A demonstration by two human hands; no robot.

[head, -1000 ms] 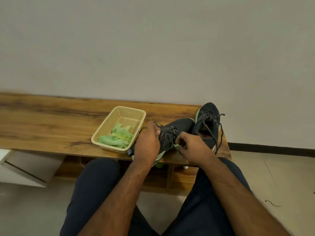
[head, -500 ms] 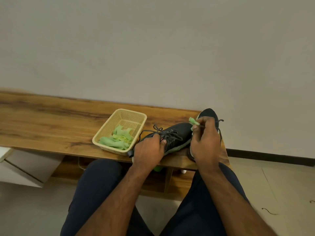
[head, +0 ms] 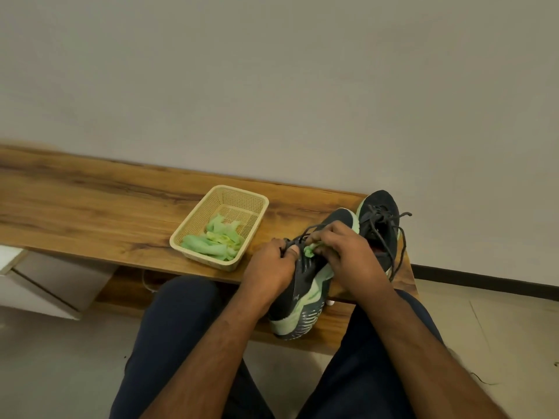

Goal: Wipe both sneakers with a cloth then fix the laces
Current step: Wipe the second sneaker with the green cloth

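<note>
Fingers of the left hand curl around the collar and laces of the near sneaker, gripping it; right hand fingers pinch a lace and a wad of green cloth against the tongue area. Near sneaker is tilted, heel hanging over the front edge of the wooden bench, toe pointing toward the wall. Both hands cover most of its upper. Second sneaker sits just behind and to the right, touching or nearly touching the first, laces loose and trailing down its side. Beige mesh basket stands to the left, apart from the shoes, with crumpled green cloths inside. Behind: plain grey wall; dark skirting at right; pale floor below.
</note>
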